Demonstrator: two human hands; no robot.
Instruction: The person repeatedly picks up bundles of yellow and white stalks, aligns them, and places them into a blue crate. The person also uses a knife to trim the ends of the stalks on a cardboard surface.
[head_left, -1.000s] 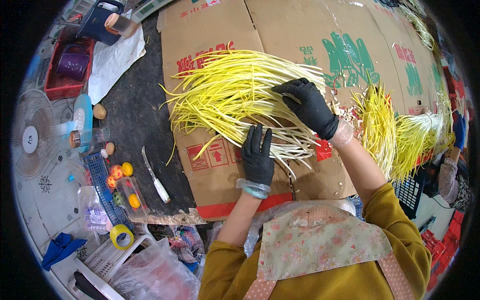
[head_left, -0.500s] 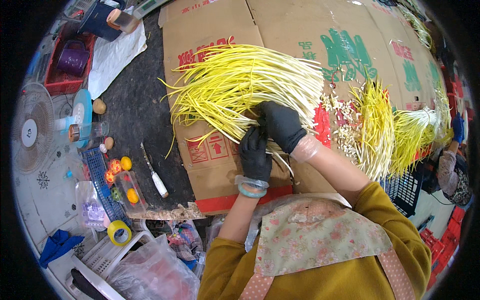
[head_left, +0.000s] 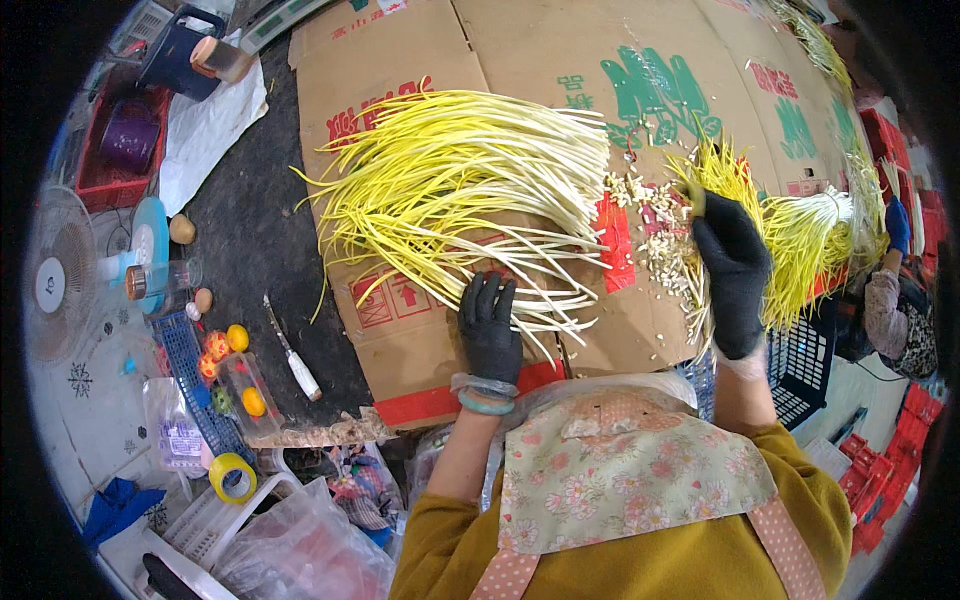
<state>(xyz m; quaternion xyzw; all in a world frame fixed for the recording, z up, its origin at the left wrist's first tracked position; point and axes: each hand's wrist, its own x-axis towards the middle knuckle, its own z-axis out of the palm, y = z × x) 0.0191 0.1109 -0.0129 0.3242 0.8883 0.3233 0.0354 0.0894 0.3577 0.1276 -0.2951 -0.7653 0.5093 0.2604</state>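
A broad heap of yellow chives point(head_left: 450, 170) with white stems lies on flattened cardboard point(head_left: 530, 45), stems toward the right. My left hand point(head_left: 490, 325), in a black glove, rests on the heap's near edge, fingers stretched and slightly apart over several loose stalks. My right hand point(head_left: 735, 275), also black-gloved, is over a second chive pile point(head_left: 715, 160) and covers much of it. Its fingers look pressed together, with a small blurred yellowish strip at their tips that I cannot make out. Short white stem cuttings point(head_left: 665, 250) are scattered between the two piles.
A knife point(head_left: 292, 350) with a white handle lies on the dark tabletop at left, near fruit and a blue basket point(head_left: 185, 350). Another chive bundle point(head_left: 810, 240) lies at right, above a dark crate point(head_left: 805, 365). A co-worker's blue-gloved hand point(head_left: 896, 228) shows at far right.
My right hand has left the main heap and swung right to the second pile. The left hand has flattened onto the near stalks, which now lie spread apart. The view has shifted slightly.
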